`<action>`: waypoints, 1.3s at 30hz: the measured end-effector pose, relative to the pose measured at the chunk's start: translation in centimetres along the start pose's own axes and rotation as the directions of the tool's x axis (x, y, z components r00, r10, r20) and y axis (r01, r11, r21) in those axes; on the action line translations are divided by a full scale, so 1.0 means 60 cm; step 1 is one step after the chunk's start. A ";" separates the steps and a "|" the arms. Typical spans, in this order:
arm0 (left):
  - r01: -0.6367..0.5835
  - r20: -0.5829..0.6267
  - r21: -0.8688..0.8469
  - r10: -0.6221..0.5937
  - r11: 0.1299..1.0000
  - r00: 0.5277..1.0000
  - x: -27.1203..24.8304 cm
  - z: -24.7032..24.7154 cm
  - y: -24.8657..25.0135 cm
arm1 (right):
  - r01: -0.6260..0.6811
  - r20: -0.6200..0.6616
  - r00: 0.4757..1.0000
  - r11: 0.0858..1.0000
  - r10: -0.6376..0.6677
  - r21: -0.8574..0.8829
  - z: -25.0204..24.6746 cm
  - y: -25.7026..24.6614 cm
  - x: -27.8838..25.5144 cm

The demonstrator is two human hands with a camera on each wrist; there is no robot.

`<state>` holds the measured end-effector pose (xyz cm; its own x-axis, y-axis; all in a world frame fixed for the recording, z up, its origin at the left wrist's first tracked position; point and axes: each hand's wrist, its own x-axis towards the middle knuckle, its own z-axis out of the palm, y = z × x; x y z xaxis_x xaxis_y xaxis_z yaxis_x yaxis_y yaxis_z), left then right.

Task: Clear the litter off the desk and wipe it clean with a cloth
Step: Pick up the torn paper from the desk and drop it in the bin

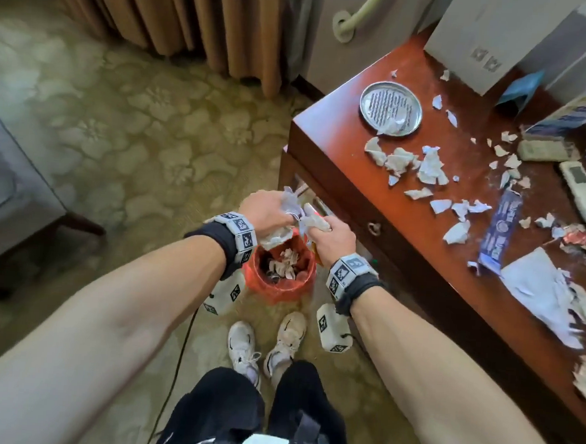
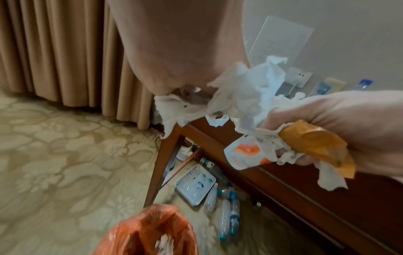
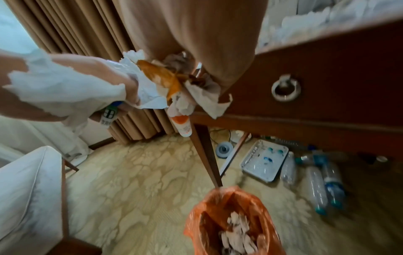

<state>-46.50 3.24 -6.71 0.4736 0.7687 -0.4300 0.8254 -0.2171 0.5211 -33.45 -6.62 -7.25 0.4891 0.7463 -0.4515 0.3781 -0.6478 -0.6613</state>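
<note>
Both my hands hover over a small bin with an orange liner (image 1: 281,272) on the carpet beside the desk (image 1: 349,177). My left hand (image 1: 277,210) grips crumpled white tissue (image 2: 246,89) and a small green-and-white packet (image 3: 109,113). My right hand (image 1: 319,225) grips more tissue, an orange wrapper (image 2: 316,143) and a white-and-orange sachet (image 2: 244,153). Paper scraps (image 3: 235,229) lie inside the bin. On the desk top lie several torn paper scraps (image 1: 428,168), a blue wrapper (image 1: 500,231) and a large torn sheet (image 1: 548,292).
A metal plate (image 1: 391,107), a remote (image 1: 585,191) and white boxes (image 1: 484,38) are on the desk. Under it lie plastic bottles (image 3: 320,186) and a white tray (image 3: 263,160). A pale armchair (image 1: 5,187) stands at left, curtains (image 1: 180,16) behind.
</note>
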 end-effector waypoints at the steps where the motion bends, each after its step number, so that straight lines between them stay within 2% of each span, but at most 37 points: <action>1: 0.012 0.018 0.002 -0.012 1.000 1.000 0.010 0.020 -0.014 | -0.015 0.020 1.000 1.000 0.015 -0.002 0.018 0.017 0.012; 5: 0.086 0.093 -0.015 -0.084 0.996 0.992 0.054 0.111 -0.066 | -0.079 0.054 0.995 0.997 0.079 -0.006 0.086 0.084 0.067; 13: 0.189 0.167 -0.121 -0.167 0.975 0.972 0.156 0.309 -0.169 | -0.239 0.162 0.959 0.971 0.231 0.028 0.189 0.244 0.201; 19: 0.297 0.179 -0.128 -0.272 0.946 0.946 0.230 0.416 -0.245 | -0.281 0.155 0.948 0.960 0.279 -0.007 0.255 0.333 0.281; 23: 0.305 0.201 -0.080 -0.284 0.949 0.937 0.276 0.487 -0.299 | -0.292 0.166 0.939 0.954 0.300 -0.067 0.309 0.375 0.323; 26: 0.256 0.213 -0.022 -0.246 0.966 0.946 0.309 0.525 -0.326 | -0.297 0.156 0.938 0.950 0.309 -0.099 0.342 0.402 0.360; 31: 0.058 0.289 0.221 -0.122 0.974 0.949 0.360 0.570 -0.361 | -0.253 0.203 0.936 0.950 0.288 -0.181 0.384 0.439 0.412; 33: 0.080 0.282 0.064 -0.095 0.995 0.955 0.370 0.584 -0.365 | -0.262 0.224 0.927 0.946 0.302 -0.192 0.395 0.453 0.423; 34: 0.015 0.328 0.079 -0.041 0.997 0.944 0.368 0.584 -0.366 | -0.265 0.237 0.922 0.945 0.306 -0.191 0.398 0.457 0.426; 36: 0.033 0.379 0.110 -0.073 0.993 0.923 0.372 0.592 -0.376 | -0.294 0.255 0.911 0.945 0.323 -0.146 0.401 0.464 0.424; 39: 0.187 0.339 0.017 -0.182 0.982 0.923 0.365 0.587 -0.379 | -0.324 0.281 0.899 0.942 0.337 -0.093 0.398 0.466 0.415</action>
<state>-44.07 3.83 -53.91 0.3914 0.5454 -0.7412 0.9045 -0.0796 0.4190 -29.45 -2.50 -51.32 0.3461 0.4953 -0.7968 0.2706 -0.8659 -0.4207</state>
